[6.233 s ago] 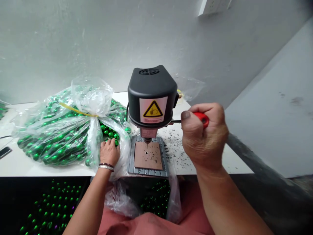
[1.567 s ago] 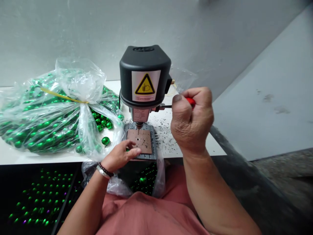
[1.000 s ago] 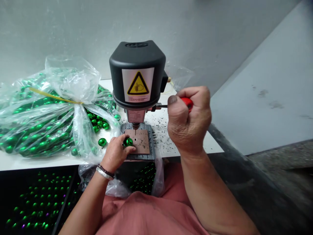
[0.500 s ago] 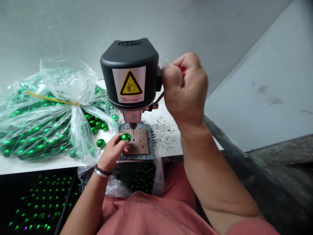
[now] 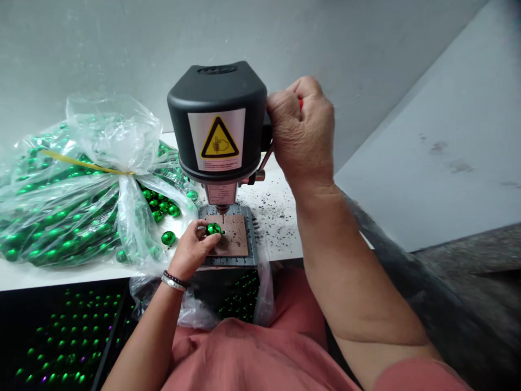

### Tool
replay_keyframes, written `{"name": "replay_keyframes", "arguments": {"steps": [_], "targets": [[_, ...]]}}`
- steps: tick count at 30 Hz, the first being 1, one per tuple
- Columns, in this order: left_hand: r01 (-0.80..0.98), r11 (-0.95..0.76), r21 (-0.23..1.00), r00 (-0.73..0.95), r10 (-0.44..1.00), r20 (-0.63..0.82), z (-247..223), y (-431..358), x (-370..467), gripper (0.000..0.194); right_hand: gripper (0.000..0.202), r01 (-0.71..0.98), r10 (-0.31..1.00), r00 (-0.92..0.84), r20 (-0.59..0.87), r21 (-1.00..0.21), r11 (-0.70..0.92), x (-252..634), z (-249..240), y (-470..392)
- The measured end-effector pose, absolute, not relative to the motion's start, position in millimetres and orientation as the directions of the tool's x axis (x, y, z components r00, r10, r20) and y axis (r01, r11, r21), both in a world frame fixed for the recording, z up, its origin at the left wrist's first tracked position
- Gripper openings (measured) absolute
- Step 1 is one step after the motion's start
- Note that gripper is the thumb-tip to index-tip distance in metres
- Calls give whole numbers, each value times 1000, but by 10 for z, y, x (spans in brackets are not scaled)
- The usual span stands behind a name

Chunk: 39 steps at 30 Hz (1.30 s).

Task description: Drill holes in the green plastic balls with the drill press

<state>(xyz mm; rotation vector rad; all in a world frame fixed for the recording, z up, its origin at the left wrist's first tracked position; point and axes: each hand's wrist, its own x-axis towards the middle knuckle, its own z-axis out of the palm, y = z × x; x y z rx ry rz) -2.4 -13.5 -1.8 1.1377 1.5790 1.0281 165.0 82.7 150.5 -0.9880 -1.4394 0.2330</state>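
Observation:
My left hand (image 5: 193,244) pinches a shiny green ball (image 5: 213,229) between thumb and fingers, just above the brown board (image 5: 230,245) on the base of a bench drill press (image 5: 215,119). The thin drill bit (image 5: 223,218) points down, close to the ball's right side. My right hand (image 5: 303,130) is wrapped round the drill press's lever, whose red knob (image 5: 301,103) peeks out between the fingers. Part of the metal lever rod (image 5: 266,157) shows below that fist. A loose green ball (image 5: 168,238) lies on the white table left of my left hand.
A big clear plastic bag (image 5: 134,136) full of green balls, tied with a yellow strip (image 5: 85,162), fills the table's left. Dark shavings (image 5: 277,217) litter the white table (image 5: 291,190). Below left is a black tray (image 5: 24,309) with rows of green balls.
My left hand has shifted slightly right, bringing the green ball nearer the drill bit. My right hand has moved a little up and left, still on the lever.

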Motion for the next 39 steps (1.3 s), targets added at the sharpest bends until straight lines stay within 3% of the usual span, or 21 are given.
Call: {"name": "replay_keyframes", "arguments": {"steps": [19,30,39], "targets": [[698,174,694,-204,978,-40,-69,14,121,35,25,354,689,153,709,-690,631,1677,1501,802],[781,51,622,-68,998,5,-77,0,103,39,27,324,667,148,731,-673,665,1665,1481,803],[644,187,742,-177,980,-93,-212,57,110,45,27,281,702,144,698,-709,647,1660,1466,807]]}}
